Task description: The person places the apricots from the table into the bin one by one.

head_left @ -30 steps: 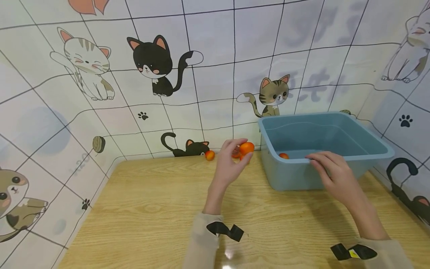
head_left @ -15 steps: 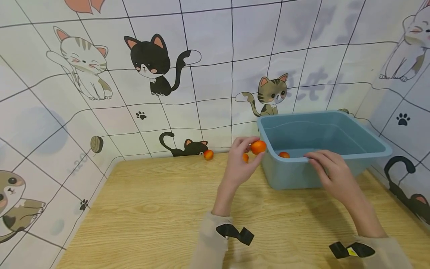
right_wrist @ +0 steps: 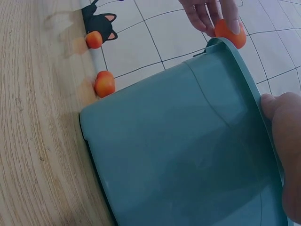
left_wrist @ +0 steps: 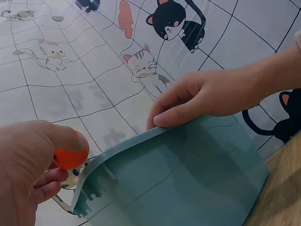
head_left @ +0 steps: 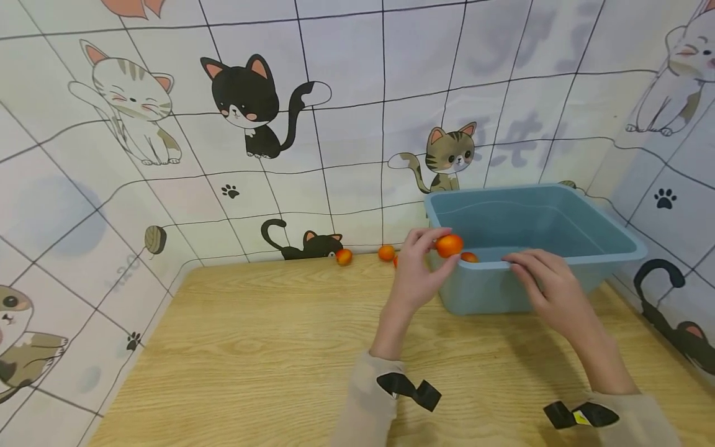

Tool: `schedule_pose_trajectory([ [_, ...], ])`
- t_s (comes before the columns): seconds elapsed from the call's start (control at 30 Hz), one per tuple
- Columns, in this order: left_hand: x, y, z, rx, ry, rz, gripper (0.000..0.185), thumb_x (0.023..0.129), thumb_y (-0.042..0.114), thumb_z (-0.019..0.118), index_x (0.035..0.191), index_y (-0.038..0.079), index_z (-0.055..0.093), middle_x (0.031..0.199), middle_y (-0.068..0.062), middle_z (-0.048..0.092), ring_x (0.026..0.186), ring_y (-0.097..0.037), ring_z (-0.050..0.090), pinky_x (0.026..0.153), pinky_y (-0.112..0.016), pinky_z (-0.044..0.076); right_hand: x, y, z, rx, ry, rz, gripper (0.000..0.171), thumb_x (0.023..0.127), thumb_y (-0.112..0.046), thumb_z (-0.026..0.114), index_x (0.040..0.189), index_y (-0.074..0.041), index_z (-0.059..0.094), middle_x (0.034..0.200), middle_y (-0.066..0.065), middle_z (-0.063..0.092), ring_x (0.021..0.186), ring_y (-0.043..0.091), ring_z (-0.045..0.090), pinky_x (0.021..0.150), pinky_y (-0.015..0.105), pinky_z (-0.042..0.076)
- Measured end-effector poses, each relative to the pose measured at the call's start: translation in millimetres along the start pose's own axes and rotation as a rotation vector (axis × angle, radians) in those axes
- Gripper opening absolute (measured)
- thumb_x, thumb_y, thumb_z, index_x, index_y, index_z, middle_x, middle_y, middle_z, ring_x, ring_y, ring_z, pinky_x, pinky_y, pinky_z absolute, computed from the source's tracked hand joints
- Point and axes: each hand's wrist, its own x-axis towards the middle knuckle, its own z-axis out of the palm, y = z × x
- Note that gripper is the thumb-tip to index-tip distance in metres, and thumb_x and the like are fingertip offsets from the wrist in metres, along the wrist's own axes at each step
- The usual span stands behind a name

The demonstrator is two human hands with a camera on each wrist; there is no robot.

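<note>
My left hand (head_left: 437, 253) pinches a small orange fruit (head_left: 449, 245) between thumb and fingers, right above the near left corner of a blue plastic basin (head_left: 558, 279). In the left wrist view the fruit (left_wrist: 70, 157) sits just left of the basin rim (left_wrist: 141, 141). My right hand (head_left: 518, 266) grips the basin's front rim, fingers over the edge (left_wrist: 188, 101) and thumb (right_wrist: 281, 136) on the outer wall. A second orange fruit (head_left: 469, 257) lies inside the basin near that corner.
Two more orange fruits (head_left: 343, 256) (head_left: 386, 252) lie on the wooden table (head_left: 251, 347) by the back wall, left of the basin; they also show in the right wrist view (right_wrist: 94, 39) (right_wrist: 104, 84). Cat-patterned walls (head_left: 346, 124) close in the back and both sides.
My left hand has carried the fruit to the right, from in front of the wall to over the basin's corner. A fruit on the table behind it is now uncovered. The right hand stayed put.
</note>
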Motion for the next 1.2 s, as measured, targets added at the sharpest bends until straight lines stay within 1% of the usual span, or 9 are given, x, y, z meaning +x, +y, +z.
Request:
schedule_pose_trajectory([
  [0.17,0.6,0.5,8.3,-0.007,0.001,0.023,0.038,0.089,0.008,0.077,0.125,0.003,0.067,0.116,-0.012,0.058,0.099,-0.02,0.057,0.088,-0.02,0.049,0,0,0,0.016,-0.007,0.001,0.018,0.098,-0.004,0.063,0.114,0.0,0.071,0.104,0.012,0.067,0.098,0.033,0.06,0.097,0.033,0.036],
  [0.33,1.0,3.3,17.9,-0.004,-0.011,-0.015,0.039,0.09,0.01,0.077,0.127,0.006,0.067,0.117,-0.009,0.056,0.102,-0.017,0.055,0.09,-0.022,0.049,2,-2,-1,0.014,-0.005,-0.009,0.018,0.098,-0.004,0.063,0.113,0.001,0.071,0.105,0.012,0.068,0.098,0.034,0.06,0.096,0.035,0.037],
  [0.5,3.1,4.9,28.3,0.019,0.019,-0.023,0.039,0.088,0.01,0.078,0.126,0.006,0.067,0.119,-0.01,0.056,0.102,-0.016,0.057,0.089,-0.018,0.048,1,-2,-2,0.007,-0.028,0.004,0.019,0.097,-0.002,0.063,0.113,0.003,0.07,0.106,0.015,0.067,0.1,0.035,0.059,0.098,0.036,0.036],
  [0.7,5.8,5.2,37.4,0.019,0.041,-0.032,0.039,0.088,0.01,0.078,0.125,0.005,0.067,0.117,-0.01,0.057,0.098,-0.014,0.058,0.082,-0.013,0.045,1,0,0,0.012,-0.014,-0.011,0.026,0.104,-0.017,0.056,0.113,0.003,0.07,0.106,0.015,0.067,0.1,0.035,0.058,0.101,0.032,0.035],
  [0.8,5.3,6.8,38.2,0.028,0.039,-0.056,0.039,0.089,0.012,0.078,0.126,0.006,0.067,0.117,-0.009,0.057,0.099,-0.014,0.058,0.085,-0.017,0.041,2,1,1,0.018,0.003,-0.029,0.033,0.107,-0.024,0.052,0.113,0.003,0.071,0.105,0.015,0.067,0.098,0.035,0.059,0.1,0.032,0.035],
  [0.9,4.3,8.2,38.5,0.051,0.041,-0.065,0.039,0.089,0.015,0.078,0.126,0.008,0.067,0.118,-0.007,0.057,0.101,-0.014,0.059,0.092,-0.026,0.037,2,1,2,0.02,0.009,-0.037,0.036,0.107,-0.026,0.051,0.113,0.003,0.071,0.105,0.014,0.067,0.097,0.035,0.059,0.1,0.032,0.036],
  [1.03,3.3,7.7,40.0,0.077,0.046,-0.058,0.038,0.09,0.016,0.077,0.126,0.01,0.067,0.118,-0.005,0.057,0.103,-0.014,0.059,0.1,-0.035,0.034,1,2,2,0.015,0.009,-0.031,0.029,0.106,-0.02,0.054,0.113,0.002,0.071,0.105,0.015,0.068,0.099,0.035,0.059,0.099,0.035,0.036],
  [1.1,2.8,7.4,40.2,0.086,0.047,-0.058,0.038,0.09,0.017,0.077,0.127,0.011,0.066,0.118,-0.004,0.057,0.104,-0.012,0.059,0.102,-0.036,0.034,0,2,2,0.012,0.001,-0.024,0.025,0.104,-0.015,0.056,0.113,0.002,0.071,0.106,0.015,0.067,0.1,0.035,0.059,0.099,0.035,0.036],
  [1.2,2.5,6.9,39.6,0.055,0.048,-0.057,0.039,0.09,0.015,0.077,0.127,0.009,0.066,0.119,-0.006,0.056,0.105,-0.014,0.058,0.101,-0.033,0.036,0,2,2,0.006,-0.008,-0.019,0.025,0.105,-0.015,0.055,0.114,0.002,0.071,0.107,0.015,0.067,0.101,0.035,0.059,0.1,0.036,0.036],
])
